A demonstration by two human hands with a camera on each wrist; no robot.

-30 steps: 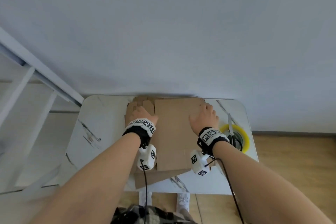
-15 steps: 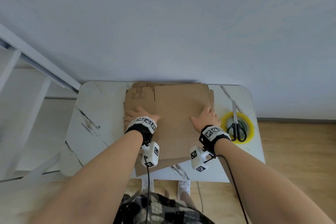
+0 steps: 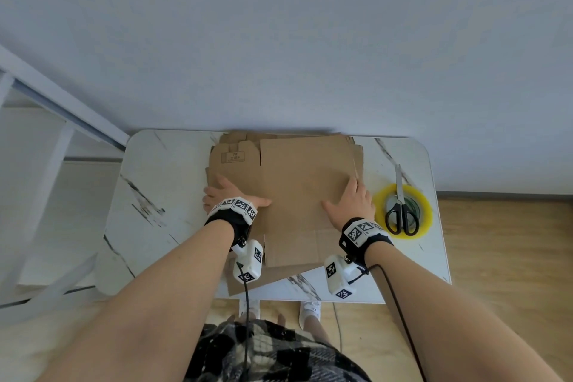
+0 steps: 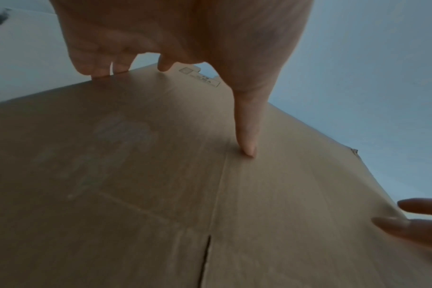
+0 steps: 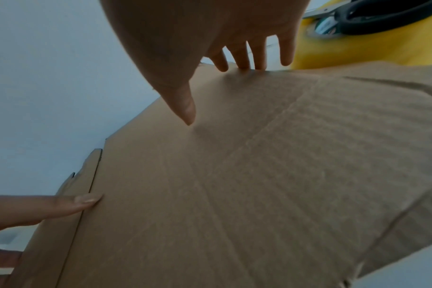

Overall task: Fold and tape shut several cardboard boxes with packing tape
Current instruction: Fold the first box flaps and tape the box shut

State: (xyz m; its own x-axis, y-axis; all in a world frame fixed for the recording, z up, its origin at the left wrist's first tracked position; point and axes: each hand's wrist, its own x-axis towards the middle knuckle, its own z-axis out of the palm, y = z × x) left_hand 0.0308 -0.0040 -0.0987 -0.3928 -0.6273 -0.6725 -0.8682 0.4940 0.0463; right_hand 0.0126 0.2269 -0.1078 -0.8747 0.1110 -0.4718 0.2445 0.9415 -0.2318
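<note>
A stack of flattened brown cardboard boxes (image 3: 297,183) lies in the middle of the white marble table (image 3: 161,183). My left hand (image 3: 231,195) holds the stack's left edge, fingers curled over it and thumb (image 4: 247,144) pressed on top. At the right edge of the top sheet (image 5: 234,175), my right hand (image 3: 350,200) has its fingers (image 5: 244,56) hooked over the edge and its thumb (image 5: 183,105) lying on the surface. A yellow roll of packing tape (image 3: 379,206) lies just right of my right hand.
Black-handled scissors (image 3: 401,214) lie across the tape roll. The wall stands directly behind the table. A white railing (image 3: 46,164) runs at the left. Wooden floor (image 3: 502,257) shows to the right, and my feet are under the table's near edge.
Both hands have slid along the cardboard toward me and apart, out to its left and right edges. My head has tilted down, so the tape and scissors show in full.
</note>
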